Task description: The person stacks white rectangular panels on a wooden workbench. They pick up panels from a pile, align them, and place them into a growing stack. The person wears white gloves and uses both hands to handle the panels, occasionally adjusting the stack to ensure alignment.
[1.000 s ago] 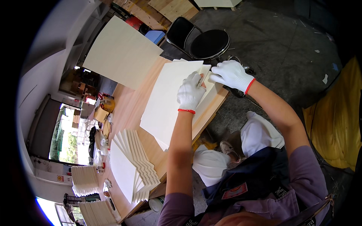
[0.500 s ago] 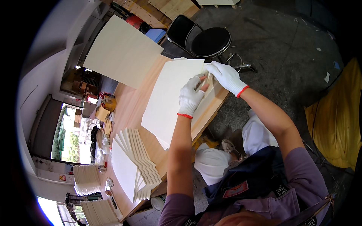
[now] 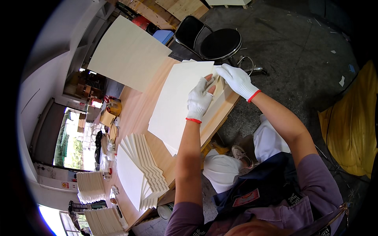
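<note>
A stack of large off-white sheets [image 3: 173, 94] lies fanned at the table's right edge. Its near right corner is lifted and bent, so several sheet edges show. My right hand [image 3: 237, 81], in a white knit glove with a red cuff, is closed round that corner. My left hand [image 3: 200, 98] rests against the same edge in a matching glove. Two bare fingertips stick out of it, held apart, beside the bent edges. The undersides of both hands are hidden, along with the right fingertips.
On the wooden table [image 3: 136, 106] stand a fanned pile of sheets [image 3: 138, 169] and a large pale board [image 3: 128, 51] overhanging the far edge. More sheet stacks [image 3: 103, 222] are at lower left. A black chair [image 3: 220, 44] stands beyond the table; a yellow cover [image 3: 348, 122] hangs at right.
The bare fingertips of my left hand have shifted slightly left, away from the bent edges. My right hand keeps its place on the corner.
</note>
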`<state>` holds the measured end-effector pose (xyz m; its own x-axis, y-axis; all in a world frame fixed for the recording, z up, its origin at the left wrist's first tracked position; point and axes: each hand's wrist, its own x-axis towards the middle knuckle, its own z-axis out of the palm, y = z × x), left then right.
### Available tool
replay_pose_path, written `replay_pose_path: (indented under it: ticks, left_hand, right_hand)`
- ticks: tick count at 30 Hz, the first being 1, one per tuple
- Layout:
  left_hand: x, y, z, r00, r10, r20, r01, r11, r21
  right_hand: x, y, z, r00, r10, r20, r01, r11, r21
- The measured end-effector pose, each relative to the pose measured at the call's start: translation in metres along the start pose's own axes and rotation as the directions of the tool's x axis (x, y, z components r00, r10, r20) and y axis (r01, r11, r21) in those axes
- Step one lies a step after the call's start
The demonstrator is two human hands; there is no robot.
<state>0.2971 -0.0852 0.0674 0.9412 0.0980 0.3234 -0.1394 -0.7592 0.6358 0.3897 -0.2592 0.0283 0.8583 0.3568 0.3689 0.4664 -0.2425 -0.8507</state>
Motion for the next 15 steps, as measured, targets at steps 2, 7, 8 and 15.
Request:
replay_pose_path:
  ticks: [2, 7, 8, 15]
  left_hand:
    - [-0.001, 0.008, 0.000, 1.000, -0.003, -0.002, 0.003, 1.000, 0.019]
    - [-0.001, 0.005, -0.003, 0.996, 0.066, 0.055, -0.073, 0.987, 0.144]
    - [-0.003, 0.008, -0.001, 0.997, 0.057, 0.048, -0.065, 0.982, 0.179]
    - [-0.003, 0.011, -0.002, 0.997, -0.031, 0.072, 0.019, 0.986, 0.168]
  right_hand:
    - [0.000, 0.002, 0.000, 1.000, 0.004, -0.005, -0.004, 1.000, -0.020]
    - [0.002, 0.005, 0.003, 1.000, -0.011, -0.007, 0.011, 0.999, -0.048]
    - [0.002, 0.007, 0.003, 1.000, -0.012, -0.012, 0.011, 0.999, -0.048]
    - [0.001, 0.005, 0.003, 1.000, 0.003, -0.003, -0.003, 0.999, -0.050]
